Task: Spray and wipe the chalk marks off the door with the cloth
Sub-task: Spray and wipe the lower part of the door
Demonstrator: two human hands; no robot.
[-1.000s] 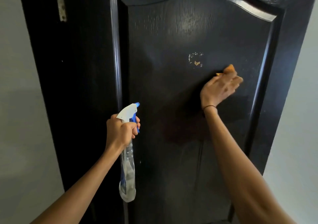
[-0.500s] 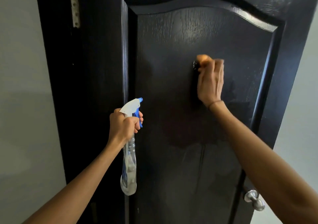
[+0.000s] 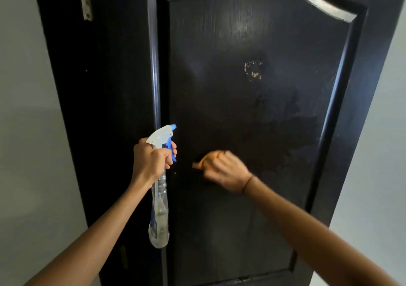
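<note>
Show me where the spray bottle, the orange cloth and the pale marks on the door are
spray bottle (image 3: pixel 158 215): head view, on the clear body below the left hand.
orange cloth (image 3: pixel 205 159): head view, on the bunched part showing past the right hand's fingers.
pale marks (image 3: pixel 253 69): head view, on the middle of the patch on the door panel.

No text, brand or number can be read. The clear plastic spray bottle with white and blue trigger head (image 3: pixel 158 215) carries a blue label, but its print is too small and blurred to read.
</note>
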